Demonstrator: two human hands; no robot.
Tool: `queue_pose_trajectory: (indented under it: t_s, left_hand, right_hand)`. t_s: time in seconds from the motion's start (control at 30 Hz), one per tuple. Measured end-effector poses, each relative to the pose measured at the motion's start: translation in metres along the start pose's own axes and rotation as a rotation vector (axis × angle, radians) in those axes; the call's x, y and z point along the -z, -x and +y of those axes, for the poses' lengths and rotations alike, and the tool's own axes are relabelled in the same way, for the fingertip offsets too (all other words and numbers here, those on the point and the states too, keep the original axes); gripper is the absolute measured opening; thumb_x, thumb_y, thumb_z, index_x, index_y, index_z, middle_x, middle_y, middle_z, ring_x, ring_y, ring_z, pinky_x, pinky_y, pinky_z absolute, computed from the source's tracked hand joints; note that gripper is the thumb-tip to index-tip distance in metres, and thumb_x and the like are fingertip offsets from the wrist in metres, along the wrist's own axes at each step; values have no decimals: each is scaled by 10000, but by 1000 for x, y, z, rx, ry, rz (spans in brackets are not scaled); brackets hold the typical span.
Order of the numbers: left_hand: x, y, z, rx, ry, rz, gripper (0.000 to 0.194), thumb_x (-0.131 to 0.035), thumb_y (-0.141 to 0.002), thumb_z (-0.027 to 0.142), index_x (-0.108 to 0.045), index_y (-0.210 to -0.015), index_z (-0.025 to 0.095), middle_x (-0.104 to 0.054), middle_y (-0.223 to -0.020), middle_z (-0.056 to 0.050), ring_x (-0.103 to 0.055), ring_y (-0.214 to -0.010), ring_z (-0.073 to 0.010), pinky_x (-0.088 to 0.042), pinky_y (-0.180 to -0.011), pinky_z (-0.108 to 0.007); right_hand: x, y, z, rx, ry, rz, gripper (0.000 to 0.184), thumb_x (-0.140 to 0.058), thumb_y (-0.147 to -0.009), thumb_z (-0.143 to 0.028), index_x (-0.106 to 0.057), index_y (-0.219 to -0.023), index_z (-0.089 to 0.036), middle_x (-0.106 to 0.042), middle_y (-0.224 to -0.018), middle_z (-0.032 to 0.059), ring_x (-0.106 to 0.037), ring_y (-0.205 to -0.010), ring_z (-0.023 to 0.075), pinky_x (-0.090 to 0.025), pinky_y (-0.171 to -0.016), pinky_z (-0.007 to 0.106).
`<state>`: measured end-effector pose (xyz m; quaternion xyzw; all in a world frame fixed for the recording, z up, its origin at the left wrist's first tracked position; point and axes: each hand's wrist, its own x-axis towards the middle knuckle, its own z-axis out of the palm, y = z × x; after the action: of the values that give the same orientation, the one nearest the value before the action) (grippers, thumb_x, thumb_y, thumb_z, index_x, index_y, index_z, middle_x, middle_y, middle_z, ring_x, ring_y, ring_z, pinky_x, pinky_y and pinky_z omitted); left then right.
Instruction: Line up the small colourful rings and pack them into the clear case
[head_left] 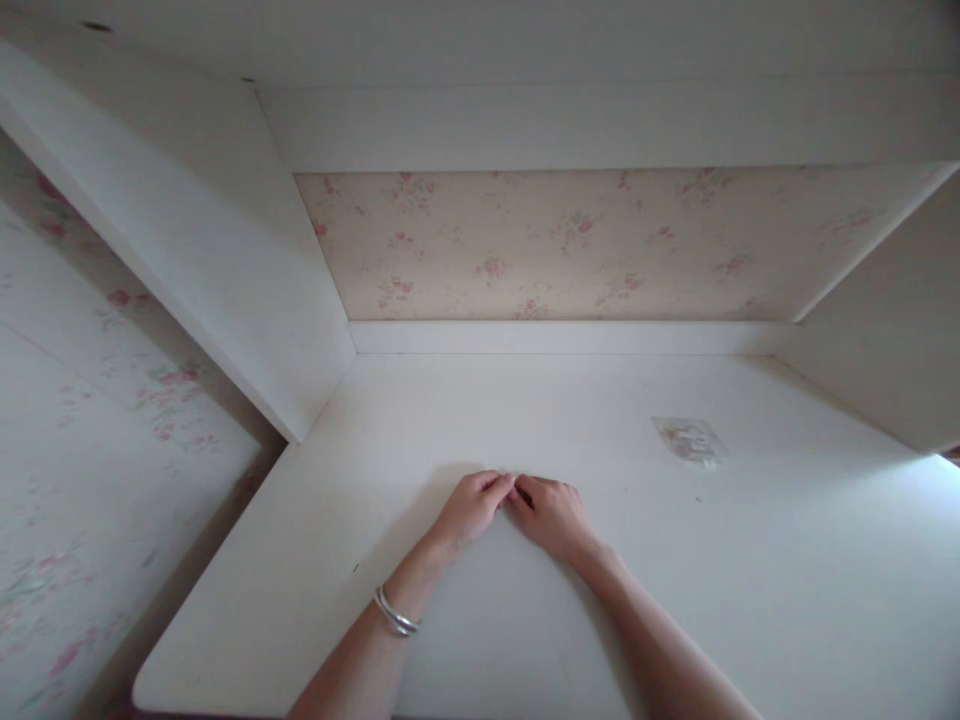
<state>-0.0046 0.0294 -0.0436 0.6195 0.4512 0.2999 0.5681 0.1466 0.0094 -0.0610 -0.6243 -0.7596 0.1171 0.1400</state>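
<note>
My left hand (470, 507) and my right hand (553, 515) rest on the white desk top (420, 420), knuckles up and fingers curled under. Their fingertips meet at the middle of the desk. A small dark gap shows between the two hands, and I cannot make out anything held there. A silver bangle (395, 613) sits on my left wrist. A small clear plastic packet (691, 440) lies flat on the desk, to the right of my right hand and a little farther back, apart from both hands.
The desk sits in an alcove with white side panels at left (225, 260) and right (885, 370). Floral wallpaper (570, 245) covers the back, with a white shelf (600, 125) overhead. The desk's rounded left front corner (150, 685) is near a floral wall.
</note>
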Motion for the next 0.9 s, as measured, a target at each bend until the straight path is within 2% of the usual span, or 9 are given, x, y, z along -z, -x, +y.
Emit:
queue_pose_trajectory:
  t_s: [0.33, 0.53, 0.77, 0.9]
  left_hand:
    - [0, 1, 1, -15, 1, 5, 388, -447, -845, 477, -579, -676, 154, -430, -553, 39, -350, -537, -104, -300, -562, -238]
    - [0, 0, -1, -8, -32, 11, 417, -428, -842, 514, -547, -661, 157, -386, -546, 43, -332, -534, -106, -269, -534, -241]
    - [0, -1, -5, -5, -21, 15, 428, -428, -832, 534, -544, -667, 156, -370, -556, 45, -333, -538, -103, -233, -510, -241]
    - [0, -1, -6, 30, -6, 10, 439, -421, -824, 547, -595, -734, 153, -376, -551, 51, -333, -518, -99, -235, -502, -243]
  right_hand:
    - [0, -1, 0, -10, 4, 0, 346, -344, -939, -399, -601, -784, -228, -688, -802, -7, -582, -652, 124, -218, -547, 244]
    - [2, 0, -2, -12, -4, -9, 345, -348, -938, -395, -611, -793, -226, -690, -806, 3, -583, -658, 131, -228, -551, 243]
    - [4, 0, -1, -46, -105, -39, 369, -350, -924, -410, -639, -799, -219, -686, -805, 18, -589, -685, 138, -294, -577, 228]
    - [9, -4, 15, -50, -202, 43, 405, -331, -920, -400, -638, -750, -197, -645, -706, 22, -563, -657, 138, -349, -604, 231]
